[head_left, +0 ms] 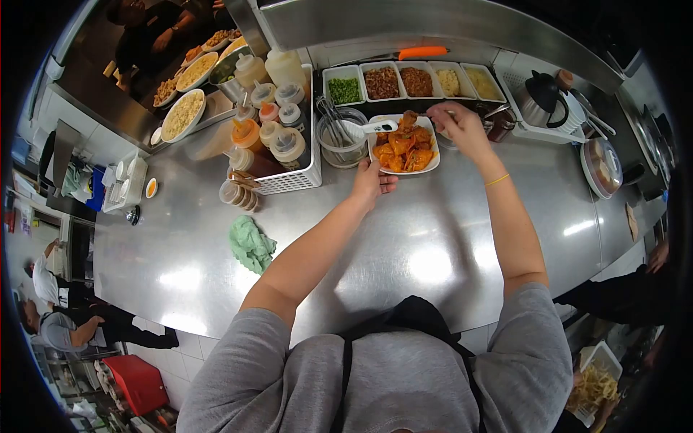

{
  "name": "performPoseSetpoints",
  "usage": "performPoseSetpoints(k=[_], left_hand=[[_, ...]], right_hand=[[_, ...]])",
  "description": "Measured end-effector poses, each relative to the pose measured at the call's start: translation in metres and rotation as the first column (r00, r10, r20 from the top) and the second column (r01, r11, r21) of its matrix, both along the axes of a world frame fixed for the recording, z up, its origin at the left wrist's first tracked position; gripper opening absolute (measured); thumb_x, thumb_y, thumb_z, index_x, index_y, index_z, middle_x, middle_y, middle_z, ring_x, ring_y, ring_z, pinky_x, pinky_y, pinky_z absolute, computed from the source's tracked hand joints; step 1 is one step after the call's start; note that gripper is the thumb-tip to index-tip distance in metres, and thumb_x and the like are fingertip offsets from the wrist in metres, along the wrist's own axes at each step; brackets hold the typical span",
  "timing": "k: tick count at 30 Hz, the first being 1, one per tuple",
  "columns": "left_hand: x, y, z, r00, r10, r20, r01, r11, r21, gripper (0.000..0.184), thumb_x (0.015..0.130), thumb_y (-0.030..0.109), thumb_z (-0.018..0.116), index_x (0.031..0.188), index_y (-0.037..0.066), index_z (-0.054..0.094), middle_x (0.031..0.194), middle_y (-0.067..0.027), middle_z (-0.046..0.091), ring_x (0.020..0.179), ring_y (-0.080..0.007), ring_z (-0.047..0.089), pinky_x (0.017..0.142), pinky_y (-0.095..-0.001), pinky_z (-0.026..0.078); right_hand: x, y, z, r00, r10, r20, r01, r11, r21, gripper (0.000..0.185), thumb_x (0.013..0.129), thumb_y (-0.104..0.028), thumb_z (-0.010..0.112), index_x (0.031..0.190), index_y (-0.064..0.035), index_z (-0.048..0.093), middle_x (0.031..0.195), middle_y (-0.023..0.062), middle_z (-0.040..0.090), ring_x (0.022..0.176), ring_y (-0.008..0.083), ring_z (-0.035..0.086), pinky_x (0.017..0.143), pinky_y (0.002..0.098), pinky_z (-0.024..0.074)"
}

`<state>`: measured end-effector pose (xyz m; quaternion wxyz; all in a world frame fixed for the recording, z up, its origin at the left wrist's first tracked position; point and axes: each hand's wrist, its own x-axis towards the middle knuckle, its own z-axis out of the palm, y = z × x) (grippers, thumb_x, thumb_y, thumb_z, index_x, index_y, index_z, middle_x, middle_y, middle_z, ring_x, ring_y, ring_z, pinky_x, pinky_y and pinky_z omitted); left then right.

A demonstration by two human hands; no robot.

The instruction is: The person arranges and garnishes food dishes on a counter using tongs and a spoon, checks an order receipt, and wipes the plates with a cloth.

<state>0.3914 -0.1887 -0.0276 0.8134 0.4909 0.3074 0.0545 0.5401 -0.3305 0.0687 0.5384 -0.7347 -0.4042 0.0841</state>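
Note:
A white bowl (436, 160) full of glossy orange-sauced pieces (404, 153) is held up over the steel counter. My left hand (369, 185) grips its near left side, fingers under the rim. Beyond the bowl's right side, my right hand (462, 128) is closed in a pinch at the far rim; whatever is between the fingertips is too small to make out. A white spoon (372, 128) points toward the bowl from a clear tub (342, 154), where a wire whisk (330, 119) also stands.
Left of the tub is a white basket (289, 180) of squeeze bottles. Behind the bowl, several white trays (382, 81) hold chopped toppings, with an orange-handled knife (422, 52) above them. A green cloth (251, 244) lies front left. A kettle (541, 99) stands right. Other people work nearby.

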Motion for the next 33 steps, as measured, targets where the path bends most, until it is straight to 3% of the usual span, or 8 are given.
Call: performPoseSetpoints(k=[4, 11, 13, 15, 20, 25, 29, 33], left_hand=[[0.000, 0.001, -0.003, 1.000, -0.011, 0.002, 0.011, 1.000, 0.015, 0.027, 0.089, 0.022, 0.033, 0.113, 0.009, 0.030, 0.099, -0.0109, 0.051, 0.073, -0.0175, 0.059, 0.059, -0.0308, 0.051], [0.000, 0.003, -0.006, 0.999, -0.029, -0.013, 0.030, 0.999, 0.027, 0.029, 0.090, 0.023, 0.033, 0.115, 0.010, 0.029, 0.097, -0.0105, 0.052, 0.073, -0.0173, 0.059, 0.057, -0.0297, 0.050], [0.000, 0.004, -0.006, 0.999, -0.035, -0.015, 0.035, 0.999, 0.040, 0.031, 0.090, 0.022, 0.032, 0.119, 0.009, 0.028, 0.097, -0.0106, 0.052, 0.074, -0.0173, 0.059, 0.057, -0.0296, 0.050], [0.000, 0.004, -0.008, 0.999, -0.036, 0.001, 0.036, 0.998, 0.061, 0.032, 0.091, 0.021, 0.032, 0.120, 0.008, 0.027, 0.097, -0.0108, 0.052, 0.074, -0.0174, 0.059, 0.057, -0.0298, 0.050], [-0.001, 0.002, -0.003, 1.000, -0.027, 0.016, 0.025, 0.993, 0.114, 0.035, 0.090, 0.018, 0.033, 0.122, 0.005, 0.026, 0.097, -0.0120, 0.052, 0.073, -0.0180, 0.059, 0.058, -0.0307, 0.051], [-0.035, -0.005, 0.000, 0.997, -0.073, 0.020, 0.072, 0.996, 0.054, 0.035, 0.088, 0.012, 0.035, 0.122, 0.004, 0.027, 0.096, -0.0151, 0.054, 0.075, -0.0195, 0.060, 0.065, -0.0314, 0.053], [-0.096, -0.003, 0.014, 0.989, -0.142, -0.044, 0.143, 0.989, 0.034, 0.035, 0.086, 0.010, 0.035, 0.121, 0.003, 0.030, 0.096, -0.0159, 0.055, 0.077, -0.0213, 0.060, 0.067, -0.0313, 0.054], [-0.177, 0.003, 0.021, 0.985, -0.165, -0.047, 0.163, 0.985, -0.053, 0.040, 0.085, 0.008, 0.037, 0.124, 0.003, 0.029, 0.104, -0.0171, 0.053, 0.085, -0.0252, 0.061, 0.072, -0.0337, 0.054]], right_hand=[[-0.010, -0.003, 0.000, 0.920, 0.026, 0.391, -0.033, 0.999, 0.010, 0.017, 0.085, -0.013, 0.052, 0.090, 0.0012, 0.060, 0.080, 0.0096, 0.060, 0.070, 0.0209, 0.058, 0.063, 0.0279, 0.0455], [-0.009, -0.001, -0.012, 0.931, 0.107, 0.349, -0.090, 0.994, -0.063, 0.018, 0.084, -0.014, 0.052, 0.090, 0.0009, 0.060, 0.080, 0.0104, 0.060, 0.068, 0.0223, 0.058, 0.062, 0.0274, 0.0452], [0.005, 0.006, -0.012, 0.997, -0.074, -0.015, 0.076, 0.988, 0.136, 0.020, 0.084, -0.016, 0.052, 0.091, 0.0009, 0.060, 0.077, 0.0113, 0.061, 0.061, 0.0210, 0.058, 0.058, 0.0266, 0.0455], [0.024, 0.018, -0.005, 0.980, -0.197, 0.034, 0.186, 0.961, 0.204, 0.020, 0.084, -0.017, 0.052, 0.092, -0.0006, 0.061, 0.074, 0.0117, 0.061, 0.056, 0.0190, 0.058, 0.055, 0.0259, 0.0455], [0.086, 0.060, -0.038, 0.789, -0.196, 0.583, 0.380, 0.901, -0.211, 0.020, 0.083, -0.023, 0.053, 0.091, -0.0069, 0.063, 0.087, 0.0128, 0.063, 0.076, 0.0255, 0.061, 0.070, 0.0356, 0.0471], [0.079, 0.053, -0.031, 0.859, -0.006, 0.512, 0.264, 0.862, -0.433, 0.029, 0.078, -0.032, 0.059, 0.095, -0.0084, 0.062, 0.106, 0.0143, 0.054, 0.097, 0.0293, 0.054, 0.082, 0.0367, 0.0432], [0.067, 0.022, -0.014, 0.808, -0.257, 0.529, 0.424, 0.878, -0.221, 0.056, 0.070, -0.040, 0.068, 0.108, -0.0027, 0.055, 0.105, 0.0162, 0.053, 0.091, 0.0238, 0.056, 0.080, 0.0340, 0.0437], [0.006, -0.019, 0.006, 0.982, -0.109, 0.156, 0.127, 0.986, -0.105, 0.029, 0.078, -0.024, 0.063, 0.095, -0.0011, 0.058, 0.077, 0.0052, 0.058, 0.069, 0.0144, 0.054, 0.067, 0.0250, 0.0447]])
